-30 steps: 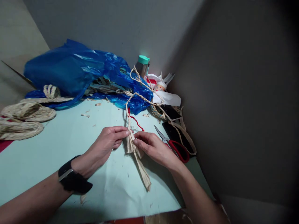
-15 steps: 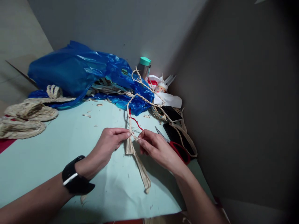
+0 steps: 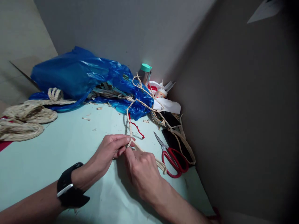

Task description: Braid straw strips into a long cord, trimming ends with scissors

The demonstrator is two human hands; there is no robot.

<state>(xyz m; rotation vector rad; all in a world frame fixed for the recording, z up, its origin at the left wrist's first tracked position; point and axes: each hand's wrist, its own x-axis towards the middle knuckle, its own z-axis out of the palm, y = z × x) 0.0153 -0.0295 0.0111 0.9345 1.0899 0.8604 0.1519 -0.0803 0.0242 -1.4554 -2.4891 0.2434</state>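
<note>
My left hand (image 3: 107, 151), with a black watch on its wrist, pinches the pale straw strips (image 3: 149, 155) where they meet a twisted straw cord (image 3: 128, 118). My right hand (image 3: 143, 172) is closed over the same strips just to the right, back of the hand up, and the loose ends run out from under its fingers toward the scissors. A short red thread (image 3: 137, 127) is bound to the cord just above my fingers. The cord runs back to the blue bag.
Red-handled scissors (image 3: 171, 155) lie right of my hands on the pale green table cover (image 3: 70, 146). A blue plastic bag (image 3: 77, 74), a green-capped bottle (image 3: 144, 72), cups, a phone (image 3: 170, 118) and straw bundles (image 3: 22, 119) crowd the back. Walls close in on the right.
My right hand has turned over and moved left onto the strips, folding their hanging ends sideways toward the scissors. The left hand keeps its pinch. The view tilted slightly.
</note>
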